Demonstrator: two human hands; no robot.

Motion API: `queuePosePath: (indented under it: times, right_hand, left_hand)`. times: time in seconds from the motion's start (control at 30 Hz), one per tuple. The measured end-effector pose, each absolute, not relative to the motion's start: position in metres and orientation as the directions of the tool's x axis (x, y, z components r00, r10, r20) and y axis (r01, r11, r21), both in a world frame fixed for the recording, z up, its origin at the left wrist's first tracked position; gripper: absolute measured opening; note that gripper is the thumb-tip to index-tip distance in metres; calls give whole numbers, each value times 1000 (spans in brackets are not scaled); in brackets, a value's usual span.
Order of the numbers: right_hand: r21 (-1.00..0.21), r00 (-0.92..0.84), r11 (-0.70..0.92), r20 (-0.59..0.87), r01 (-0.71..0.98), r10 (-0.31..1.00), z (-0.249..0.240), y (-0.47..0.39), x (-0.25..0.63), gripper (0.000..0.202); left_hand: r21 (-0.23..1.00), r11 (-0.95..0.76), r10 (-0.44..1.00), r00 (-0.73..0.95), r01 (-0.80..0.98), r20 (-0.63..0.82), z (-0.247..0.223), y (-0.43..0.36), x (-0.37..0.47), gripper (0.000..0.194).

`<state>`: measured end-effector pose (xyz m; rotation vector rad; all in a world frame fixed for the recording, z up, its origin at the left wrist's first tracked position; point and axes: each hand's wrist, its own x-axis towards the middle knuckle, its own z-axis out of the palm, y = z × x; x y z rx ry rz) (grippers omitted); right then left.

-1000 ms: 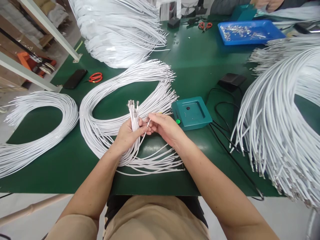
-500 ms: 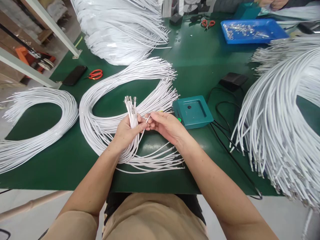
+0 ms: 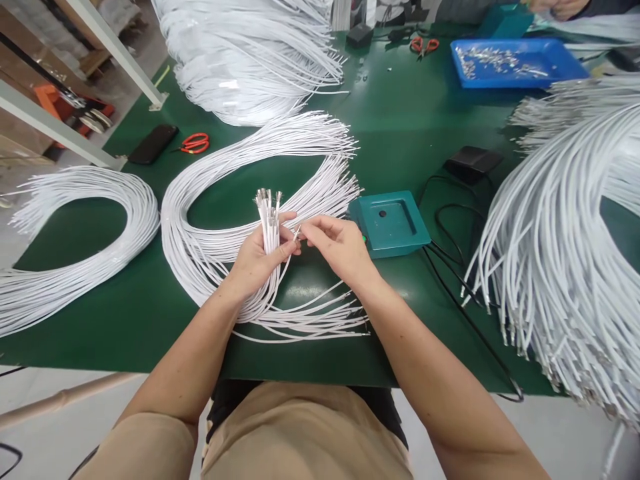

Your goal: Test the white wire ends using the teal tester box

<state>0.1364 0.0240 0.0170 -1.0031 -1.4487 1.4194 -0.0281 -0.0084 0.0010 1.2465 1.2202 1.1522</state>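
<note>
Your left hand [image 3: 254, 260] gripped a bundle of white wires [image 3: 269, 232] over the green table [image 3: 125, 343]; your right hand [image 3: 344, 250] was at a single wire's [image 3: 297, 235] tip, whether pinching, I couldn't tell.

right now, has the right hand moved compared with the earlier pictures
Yes, slightly: the right hand has shifted toward the teal device in view, now hiding most of its green button.

Head-worn view, downward onto both hands [image 3: 254, 264] [image 3: 344, 249]
</note>
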Motion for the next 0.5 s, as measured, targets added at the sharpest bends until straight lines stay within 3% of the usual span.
queuePosePath:
  times: [0.2,0.4,0.43,0.5]
  right_hand:
    - [-916,-299,315,237,249,925,5,24,137,13]
    - [-470,-451,702,544,535,708,3,20,132,30]
    - [-444,-468,719,553,534,689,4,20,132,31]
    - [-525,-434,691,539,497,722,5,22,133,30]
  left_hand:
    - [997,78,994,73,-22,-76,2,-10,-27,48]
    - [912,250,964,170,-326,-204,3,-9,-32,46]
    - [900,262,962,164,-350,-216,4,-8,-33,46]
    - [898,266,963,140,-350,-231,7,-6,-33,50]
